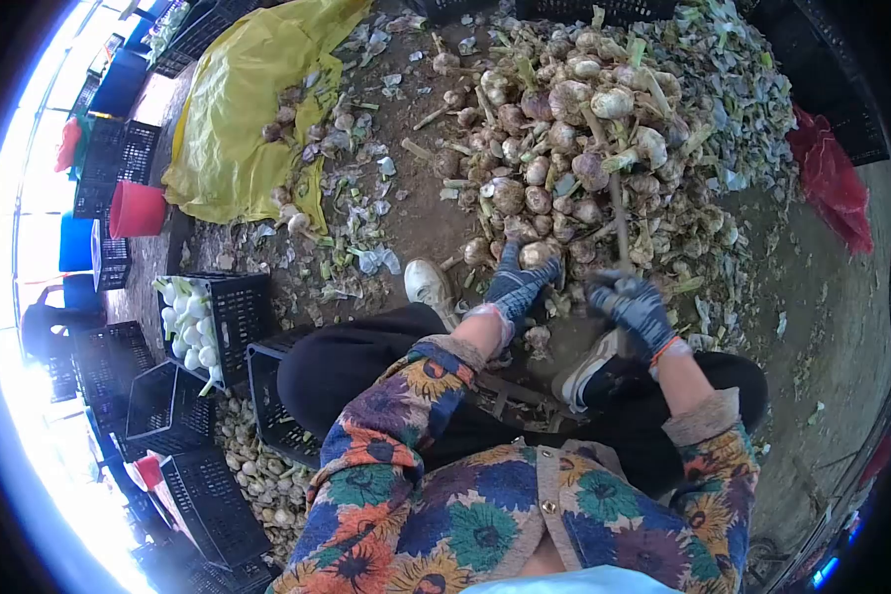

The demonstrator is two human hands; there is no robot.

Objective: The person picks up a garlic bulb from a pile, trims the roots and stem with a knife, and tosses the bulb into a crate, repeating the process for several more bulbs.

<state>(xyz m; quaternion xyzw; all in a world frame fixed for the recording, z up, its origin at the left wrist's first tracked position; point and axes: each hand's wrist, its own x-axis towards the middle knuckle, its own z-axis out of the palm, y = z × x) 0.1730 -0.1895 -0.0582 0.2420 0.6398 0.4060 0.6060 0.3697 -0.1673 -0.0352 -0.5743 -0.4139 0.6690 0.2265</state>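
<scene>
A large heap of unpeeled garlic bulbs point(564, 139) with dry stems lies on the ground in front of me. My left hand point(523, 287), in a blue-grey patterned glove, reaches to the heap's near edge with its fingers closed around a garlic bulb point(537, 255). To its right, my right hand point(634, 312), in a matching glove, is curled into a fist. A long tan stalk point(621, 223) rises from the top of this fist toward the heap; I cannot tell what the fist grips.
A yellow plastic sheet point(243, 109) lies at the far left. Trimmed white garlic point(190, 327) fills a black crate point(240, 317) on my left, near loose bulbs point(267, 470). Leaf scraps point(738, 99) are piled behind the heap, beside a red mesh bag point(830, 183).
</scene>
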